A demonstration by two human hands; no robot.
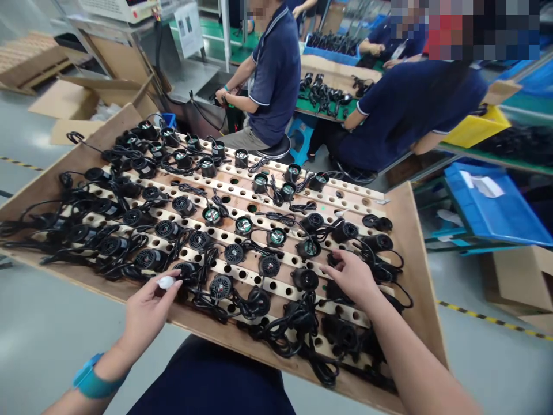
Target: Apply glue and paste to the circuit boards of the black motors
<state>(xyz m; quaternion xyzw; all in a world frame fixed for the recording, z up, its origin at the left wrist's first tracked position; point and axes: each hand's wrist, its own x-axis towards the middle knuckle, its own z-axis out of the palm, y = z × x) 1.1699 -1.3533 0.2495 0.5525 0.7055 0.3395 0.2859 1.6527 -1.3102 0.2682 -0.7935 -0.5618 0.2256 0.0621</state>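
My left hand (pixel 149 308) is over the near edge of the wooden tray (pixel 421 276), a small white rounded piece (pixel 165 282) pinched between thumb and fingers. Just beyond those fingertips sits a black round housing (pixel 186 271). My right hand (pixel 352 278) hovers at the tray's right side, thumb and forefinger apart, with nothing visible between them. Closest to it is an open black housing (pixel 308 246) with parts showing inside. Many similar housings with coiled black cables stand on perforated wooden strips (pixel 276 286). Some, like one in the middle (pixel 243 225), show green circuit boards; others have slotted covers.
Two seated people in navy shirts (pixel 276 75) (pixel 415 109) work beyond the tray at a green-topped bench (pixel 311 104). A blue tray (pixel 488 207) stands at the right above a cardboard box (pixel 518 276). Another open carton (pixel 69 106) lies at the far left.
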